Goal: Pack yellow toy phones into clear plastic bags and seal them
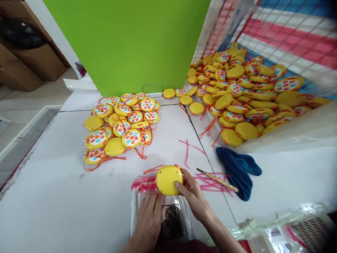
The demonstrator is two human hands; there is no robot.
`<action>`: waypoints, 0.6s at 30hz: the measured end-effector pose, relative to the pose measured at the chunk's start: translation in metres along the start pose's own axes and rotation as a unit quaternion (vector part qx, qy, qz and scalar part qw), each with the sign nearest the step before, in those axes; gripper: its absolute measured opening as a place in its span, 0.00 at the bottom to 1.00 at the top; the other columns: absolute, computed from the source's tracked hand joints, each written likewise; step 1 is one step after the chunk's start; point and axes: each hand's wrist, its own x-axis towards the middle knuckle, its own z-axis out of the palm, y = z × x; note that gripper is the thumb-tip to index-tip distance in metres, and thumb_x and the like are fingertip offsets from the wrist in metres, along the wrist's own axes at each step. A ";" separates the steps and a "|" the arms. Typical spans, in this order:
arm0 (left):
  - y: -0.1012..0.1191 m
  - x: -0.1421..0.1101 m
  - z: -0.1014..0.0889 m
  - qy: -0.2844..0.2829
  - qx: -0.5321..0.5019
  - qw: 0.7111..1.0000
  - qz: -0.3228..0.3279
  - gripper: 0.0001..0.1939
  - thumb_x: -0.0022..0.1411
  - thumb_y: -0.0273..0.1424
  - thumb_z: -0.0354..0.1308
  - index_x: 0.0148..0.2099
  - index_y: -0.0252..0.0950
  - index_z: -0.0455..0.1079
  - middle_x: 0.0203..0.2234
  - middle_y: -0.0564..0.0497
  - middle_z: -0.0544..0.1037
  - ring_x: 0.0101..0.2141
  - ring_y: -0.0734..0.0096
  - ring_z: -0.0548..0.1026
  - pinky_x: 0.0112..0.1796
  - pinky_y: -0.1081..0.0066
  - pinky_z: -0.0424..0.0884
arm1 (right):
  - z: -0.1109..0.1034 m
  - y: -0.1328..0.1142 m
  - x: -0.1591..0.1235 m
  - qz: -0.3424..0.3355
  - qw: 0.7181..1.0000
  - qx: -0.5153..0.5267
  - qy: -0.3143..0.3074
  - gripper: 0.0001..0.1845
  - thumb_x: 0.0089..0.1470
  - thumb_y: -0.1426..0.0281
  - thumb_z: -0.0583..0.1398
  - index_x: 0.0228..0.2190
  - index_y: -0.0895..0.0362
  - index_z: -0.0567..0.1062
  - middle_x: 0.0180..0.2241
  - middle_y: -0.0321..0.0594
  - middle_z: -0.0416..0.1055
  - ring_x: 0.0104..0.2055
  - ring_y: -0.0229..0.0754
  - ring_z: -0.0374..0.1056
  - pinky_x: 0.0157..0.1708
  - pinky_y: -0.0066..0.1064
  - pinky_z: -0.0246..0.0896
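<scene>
Sitting at the near edge of the tabletop (pixel 52 196), a round yellow toy (pixel 168 180) is turned back side up over the mouth of a clear bag (pixel 163 211) with a pink strip at its top. The right hand (pixel 193 195) has its fingers curled around the toy's right edge and grips it. The left hand (pixel 149 218) lies flat and open on the bag, pressing it down, and holds nothing. An orange string (pixel 152 169) sticks out from the toy on the left. That string could catch on the bag's edge, and then the toy might jam or the thin bag could tear. If the flat hand slips, the bag may slide away. Just to the right lie pink strips (pixel 210 182) and a small knife (pixel 217 179), close enough for a wrist to bump. Beside them is a blue cloth (pixel 238 168). Farther back sit a small heap of toys (pixel 118 123) and a big heap (pixel 244 95).
</scene>
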 end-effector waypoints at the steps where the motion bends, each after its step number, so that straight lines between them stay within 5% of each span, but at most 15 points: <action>1: 0.001 0.002 0.001 -0.010 -0.002 1.000 -0.005 0.11 0.64 0.26 0.46 0.44 0.31 0.68 0.33 0.44 0.74 0.35 0.60 0.72 0.36 0.62 0.69 | -0.002 0.001 -0.003 0.021 1.000 0.014 0.011 0.27 0.51 0.59 0.59 0.51 0.54 0.61 0.44 0.44 0.69 0.43 0.44 0.67 0.35 0.32 0.67; 6: 0.003 0.015 -0.007 -0.093 -0.064 0.992 -0.052 0.10 0.60 0.22 0.48 0.30 0.36 0.67 0.28 0.48 0.73 0.31 0.63 0.70 0.35 0.61 0.69 | -0.011 0.000 -0.013 0.063 0.997 0.036 0.042 0.28 0.51 0.56 0.59 0.51 0.51 0.60 0.45 0.43 0.68 0.39 0.43 0.67 0.27 0.29 0.67; 9: -0.001 0.011 -0.007 -0.096 -0.141 0.977 -0.128 0.08 0.58 0.22 0.50 0.38 0.35 0.67 0.32 0.47 0.74 0.35 0.62 0.72 0.37 0.61 0.71 | -0.019 -0.003 -0.021 0.065 0.997 -0.003 0.029 0.29 0.52 0.55 0.58 0.53 0.51 0.60 0.44 0.43 0.67 0.35 0.41 0.67 0.25 0.29 0.67; 12: -0.007 0.003 -0.003 -0.068 -0.191 0.961 -0.188 0.20 0.59 0.24 0.50 0.55 0.35 0.60 0.42 0.44 0.74 0.41 0.61 0.72 0.40 0.59 0.71 | -0.029 -0.006 -0.030 0.071 0.994 -0.080 -0.017 0.31 0.52 0.55 0.58 0.55 0.52 0.59 0.42 0.43 0.67 0.32 0.40 0.66 0.24 0.30 0.67; 15: -0.012 0.002 -0.003 -0.067 -0.197 0.964 -0.164 0.21 0.62 0.25 0.48 0.57 0.38 0.60 0.43 0.45 0.74 0.43 0.62 0.72 0.42 0.58 0.71 | -0.038 -0.011 -0.038 0.095 0.983 -0.124 -0.100 0.32 0.49 0.58 0.61 0.53 0.54 0.62 0.41 0.42 0.69 0.32 0.40 0.67 0.24 0.29 0.66; 18: -0.015 0.007 -0.006 -0.060 -0.198 0.973 -0.098 0.14 0.63 0.26 0.47 0.47 0.38 0.70 0.35 0.47 0.77 0.36 0.64 0.73 0.38 0.61 0.71 | -0.040 -0.019 -0.043 0.108 0.970 -0.111 -0.189 0.27 0.48 0.61 0.63 0.49 0.55 0.68 0.38 0.40 0.70 0.38 0.43 0.67 0.34 0.32 0.66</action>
